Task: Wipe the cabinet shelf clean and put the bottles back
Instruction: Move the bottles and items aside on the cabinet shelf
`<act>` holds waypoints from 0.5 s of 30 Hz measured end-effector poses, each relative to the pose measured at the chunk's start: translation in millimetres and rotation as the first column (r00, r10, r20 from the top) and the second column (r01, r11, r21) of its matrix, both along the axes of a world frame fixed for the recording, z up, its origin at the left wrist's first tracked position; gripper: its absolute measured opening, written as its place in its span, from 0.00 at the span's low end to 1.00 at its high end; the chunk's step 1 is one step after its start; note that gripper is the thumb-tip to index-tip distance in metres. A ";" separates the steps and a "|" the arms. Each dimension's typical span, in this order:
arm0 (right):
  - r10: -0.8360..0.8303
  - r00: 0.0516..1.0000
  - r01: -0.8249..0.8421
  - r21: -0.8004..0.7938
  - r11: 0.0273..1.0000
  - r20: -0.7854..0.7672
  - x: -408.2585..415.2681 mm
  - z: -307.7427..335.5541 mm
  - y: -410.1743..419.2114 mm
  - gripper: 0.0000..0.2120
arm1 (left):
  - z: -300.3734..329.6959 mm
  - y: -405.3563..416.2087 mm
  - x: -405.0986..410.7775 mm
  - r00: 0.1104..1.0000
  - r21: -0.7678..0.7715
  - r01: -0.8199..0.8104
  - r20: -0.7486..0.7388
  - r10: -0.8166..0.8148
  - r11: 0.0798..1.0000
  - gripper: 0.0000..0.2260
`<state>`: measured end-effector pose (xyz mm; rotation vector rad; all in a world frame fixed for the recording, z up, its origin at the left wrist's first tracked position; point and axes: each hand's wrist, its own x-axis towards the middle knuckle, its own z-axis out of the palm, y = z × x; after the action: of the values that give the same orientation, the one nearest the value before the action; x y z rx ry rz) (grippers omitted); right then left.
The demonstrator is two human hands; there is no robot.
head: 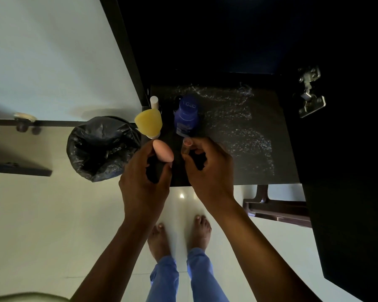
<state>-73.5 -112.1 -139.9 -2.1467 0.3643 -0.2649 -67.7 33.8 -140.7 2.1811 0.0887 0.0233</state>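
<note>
While bottles go back: dark shelf (238,131) streaked damp, blue plastic bottle (186,115) and yellow bottle (148,121) standing at left. Left hand (144,171) gripping dark bottle with peach cap (163,151); right hand (207,168) curled, contents unclear. Next, likely: set upright beside blue bottle, without toppling neighbours.

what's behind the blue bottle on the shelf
Behind the blue bottle the dark shelf shows only wet streaks, then the shadowed cabinet back. The bottle hides the spot directly behind its base, and the rear is too dark to check.
</note>
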 end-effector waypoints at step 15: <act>0.055 0.976 -0.077 -0.096 0.992 -0.212 -15.4 21.6 -3.7 0.23 | 37.0 15.4 -14.2 0.996 0.026 0.070 0.056 -0.071 0.997 0.33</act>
<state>-88.9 -115.8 -118.3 -2.2911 0.4062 -0.0191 -81.9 49.2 -103.7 2.2046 -0.0207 0.0462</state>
